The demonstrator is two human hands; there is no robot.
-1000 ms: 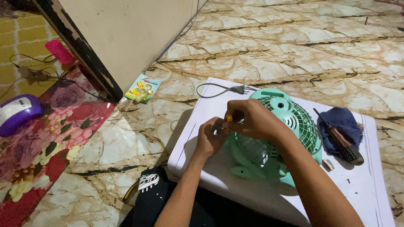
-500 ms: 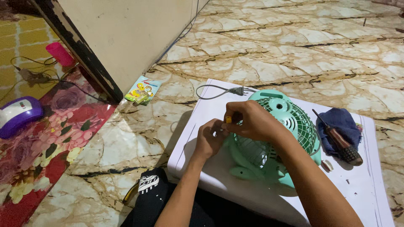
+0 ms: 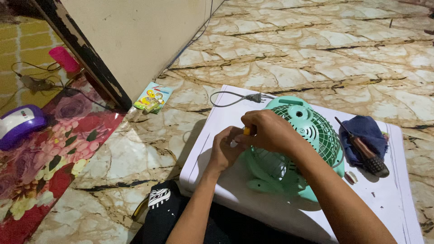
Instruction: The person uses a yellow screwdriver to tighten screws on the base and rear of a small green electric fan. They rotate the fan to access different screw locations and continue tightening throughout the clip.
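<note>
Hardly anything has shifted since the earlier frames: both hands stay bunched at the left rim of the mint-green fan (image 3: 312,135), and only the view has drifted a touch.

The right hand (image 3: 269,132) is curled tight around a small tool with a yellow handle (image 3: 247,131), most likely a screwdriver, though its tip is hidden behind the fingers. The left hand (image 3: 227,149) is pinched closed just beside it, touching the fan's edge; what, if anything, its grip holds cannot be told.

The fan lies with its rear grille up on a white worktop (image 3: 398,199), its grey power cord and plug (image 3: 244,97) trailing off toward the marble floor (image 3: 316,54). A second screwdriver with a dark handle (image 3: 366,151) rests on a blue cloth (image 3: 368,131) to the right, with a tiny loose part (image 3: 351,177) near it.

Judging by this, the work on the fan's housing looks to be underway: the grille and body are still joined, so most of the job appears to remain.
</note>
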